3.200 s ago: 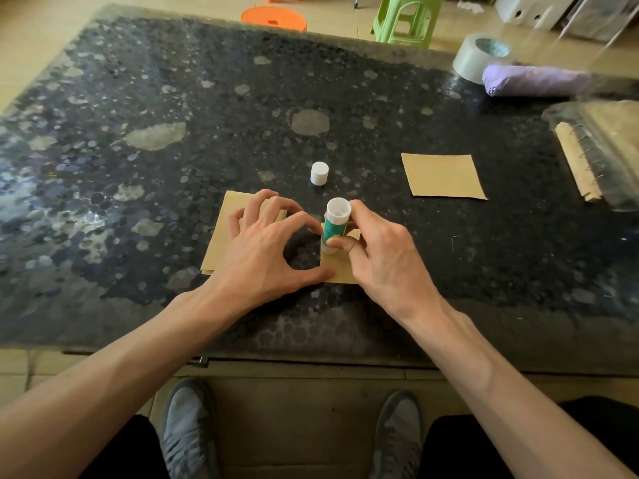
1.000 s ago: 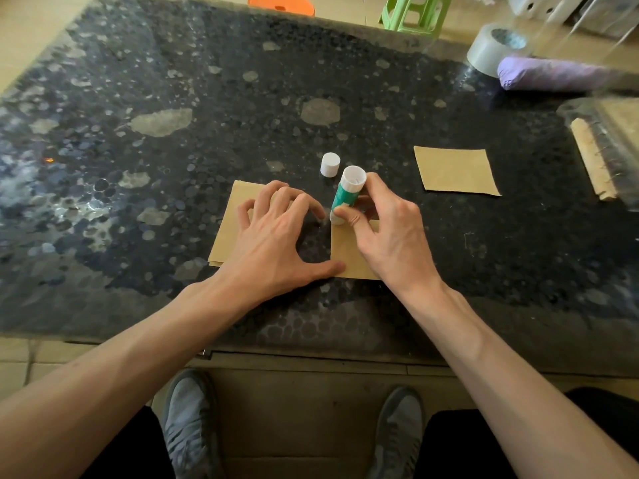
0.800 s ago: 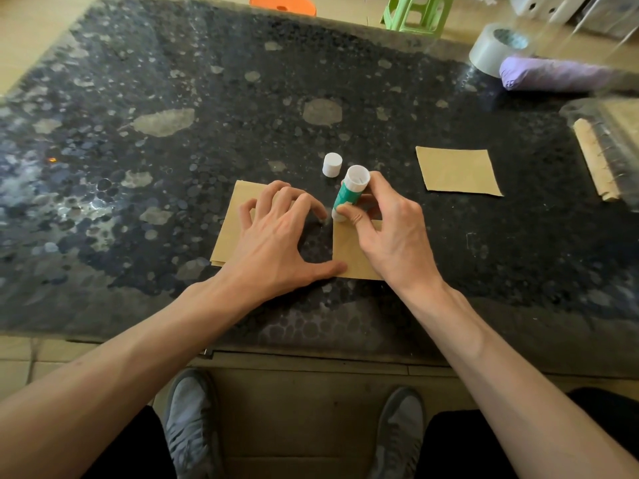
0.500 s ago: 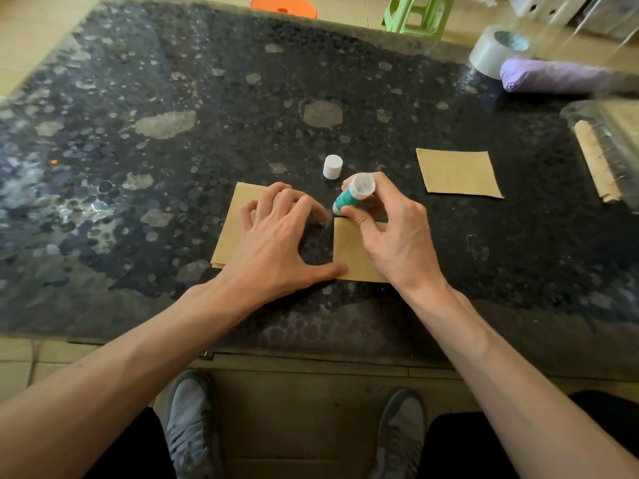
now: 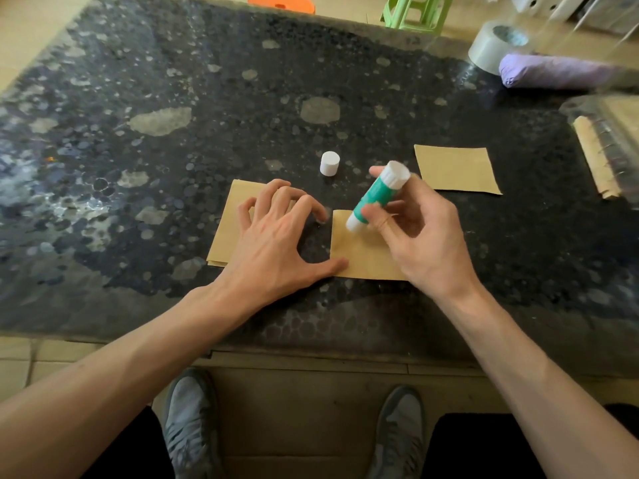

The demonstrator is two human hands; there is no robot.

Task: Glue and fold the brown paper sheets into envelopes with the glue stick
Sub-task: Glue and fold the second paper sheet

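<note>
On the dark speckled counter (image 5: 155, 81), at the left, a stack (image 5: 221, 236) of brown paper lies under the left hand (image 5: 276, 236). Its spread, lightly bent fingers press down on the stack while the thumb reaches right to the near-left corner of a single sheet (image 5: 363, 261); it grips nothing. Just beyond the hands a white cap (image 5: 329, 163) stands by itself. The right hand (image 5: 422, 243) pinches the glue stick (image 5: 378, 195) round its green barrel. The stick is tilted, its lower end over the sheet's far-left corner; whether it touches the paper is hard to tell. Further right, well apart, another brown piece (image 5: 456, 169) lies flat. The paper looks thin, light and easily creased or slid, so it is best pinned flat with fingertips near the glued edge and lifted by a corner. The stick looks rigid, light and smooth; a mid-barrel hold should give control.
</note>
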